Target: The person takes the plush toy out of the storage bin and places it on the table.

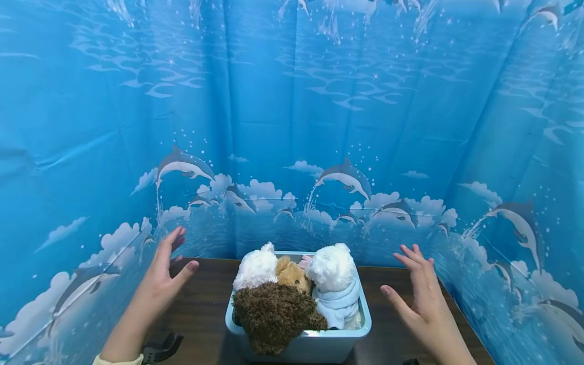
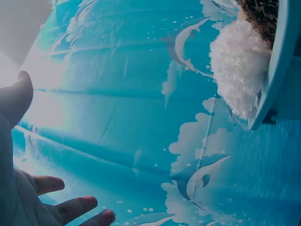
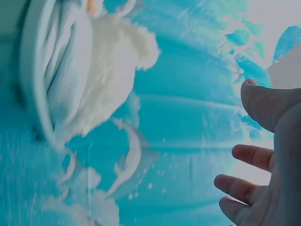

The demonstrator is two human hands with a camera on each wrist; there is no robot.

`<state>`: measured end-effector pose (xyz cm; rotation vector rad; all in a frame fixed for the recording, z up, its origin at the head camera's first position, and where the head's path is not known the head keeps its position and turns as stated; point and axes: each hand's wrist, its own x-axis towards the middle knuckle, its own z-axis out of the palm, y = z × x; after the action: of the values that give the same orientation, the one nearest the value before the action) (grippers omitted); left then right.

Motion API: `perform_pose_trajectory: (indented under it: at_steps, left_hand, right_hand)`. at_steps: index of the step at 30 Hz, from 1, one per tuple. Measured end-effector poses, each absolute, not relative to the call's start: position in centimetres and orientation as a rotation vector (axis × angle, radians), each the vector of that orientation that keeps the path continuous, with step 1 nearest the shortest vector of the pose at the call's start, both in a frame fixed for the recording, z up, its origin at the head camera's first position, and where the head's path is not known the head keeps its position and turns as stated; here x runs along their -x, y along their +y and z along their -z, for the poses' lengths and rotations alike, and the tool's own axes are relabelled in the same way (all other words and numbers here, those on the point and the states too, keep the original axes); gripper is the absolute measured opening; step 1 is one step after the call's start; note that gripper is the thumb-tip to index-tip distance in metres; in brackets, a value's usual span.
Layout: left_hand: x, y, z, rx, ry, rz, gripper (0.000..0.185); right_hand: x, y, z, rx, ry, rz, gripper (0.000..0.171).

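Note:
A pale blue plastic bin (image 1: pixel 310 347) filled with plush toys stands on the dark table between both hands. In it lie a dark brown shaggy plush (image 1: pixel 274 314) at the front left, a white fluffy plush (image 1: pixel 256 268) behind it, a tan plush bear (image 1: pixel 292 275) in the middle, and a white plush bear (image 1: pixel 332 268) in a light blue garment on the right. To the bin's left my left hand (image 1: pixel 163 279) hovers apart from it, fingers spread and holding nothing. My right hand (image 1: pixel 422 299) is held likewise on the right side, thumb toward the bin.
Dark wood-grain table (image 1: pixel 201 304) lies under the bin. Blue curtains (image 1: pixel 274 126) printed with dolphins and clouds enclose the back and both sides. A black wrist strap (image 1: pixel 161 349) shows at the left wrist.

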<state>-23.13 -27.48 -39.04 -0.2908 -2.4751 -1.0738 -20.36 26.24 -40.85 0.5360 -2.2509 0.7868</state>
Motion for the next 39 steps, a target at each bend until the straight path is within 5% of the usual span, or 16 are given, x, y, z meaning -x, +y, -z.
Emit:
perform_pose_trajectory:
  at_steps: [25, 33, 39]
  left_hand:
    - [24.1, -24.7, 41.5, 0.445, -2.293, 1.385, 0.072]
    - [28.1, -23.8, 45.6, 0.408, -2.529, 1.424, 0.084]
    - [30.1, -24.1, 48.2, 0.376, -2.713, 1.597, 0.092]
  right_hand:
    - [19.4, 15.4, 39.7, -0.795, -2.234, -1.214, 0.084]
    - [19.8, 12.7, 41.2, -1.204, -2.284, -1.133, 0.107]
    - [20.0, 12.1, 41.7, -1.268, -2.423, -1.012, 0.108]
